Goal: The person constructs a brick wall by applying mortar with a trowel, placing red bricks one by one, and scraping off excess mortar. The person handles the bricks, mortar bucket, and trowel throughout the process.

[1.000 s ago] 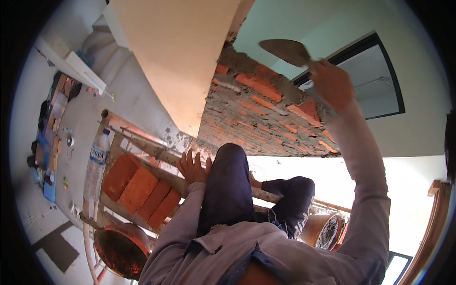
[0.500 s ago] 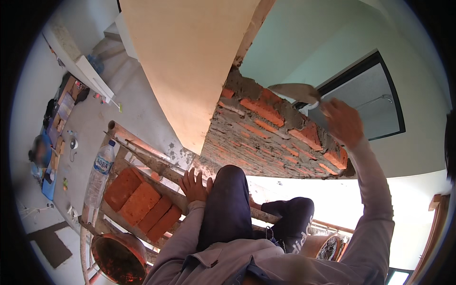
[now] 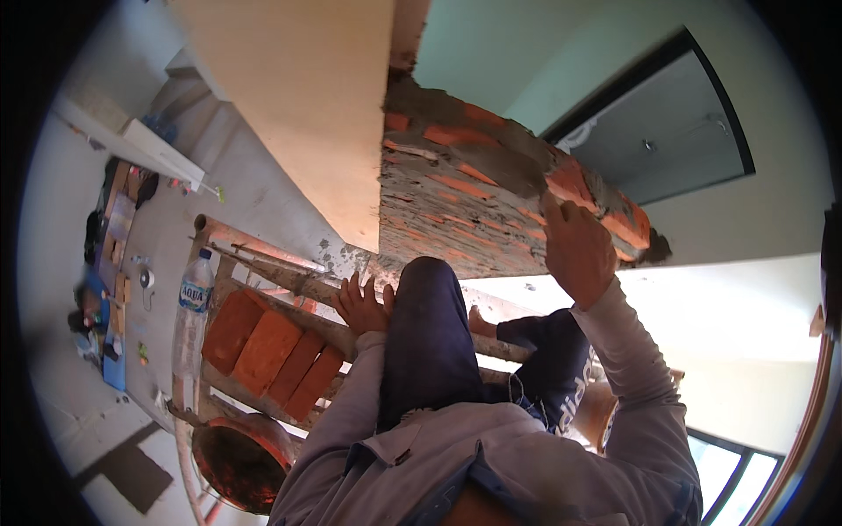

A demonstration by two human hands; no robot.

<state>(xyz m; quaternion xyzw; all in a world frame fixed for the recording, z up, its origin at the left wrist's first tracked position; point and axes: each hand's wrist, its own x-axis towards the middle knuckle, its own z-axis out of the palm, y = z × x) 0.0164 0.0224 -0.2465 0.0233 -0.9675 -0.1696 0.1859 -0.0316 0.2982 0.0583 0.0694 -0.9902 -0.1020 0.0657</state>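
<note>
Looking down from the head view: person sits high on a scaffold, legs in dark trousers over a wooden plank (image 3: pixel 289 285).

Right hand (image 3: pixel 574 250): raised to the top of a brick wall (image 3: pixel 456 210), back of hand toward the camera. It rests against the upper course of red bricks with grey mortar between them. Fingers are curled together; whether they are clamped on anything I cannot tell, since the palm side is hidden. Sleeve is pale grey.

Left hand (image 3: pixel 361 302): flat on the plank just beside the left thigh, fingers spread apart, holding nothing. It lies close to the foot of the wall.

Wall: unplastered brick with rough mortar joints, running from upper centre toward the right. A smooth tan plastered face (image 3: pixel 298 105) meets it on the left. Behind its top edge, a pale green wall and a dark-framed opening (image 3: pixel 667 131).

On the scaffold to the left of the left hand: a row of loose bricks (image 3: pixel 267 351), four or so, lying side by side on the planks. A clear plastic water bottle (image 3: pixel 191 311) with a blue label lies just left of them. Below the bricks, a round pan (image 3: pixel 237 460), reddish and dark inside, at the lower edge of the scaffold.

Floor (image 3: pixel 167 219) well below: grey, with scattered small items along the far left, too small to identify.
</note>
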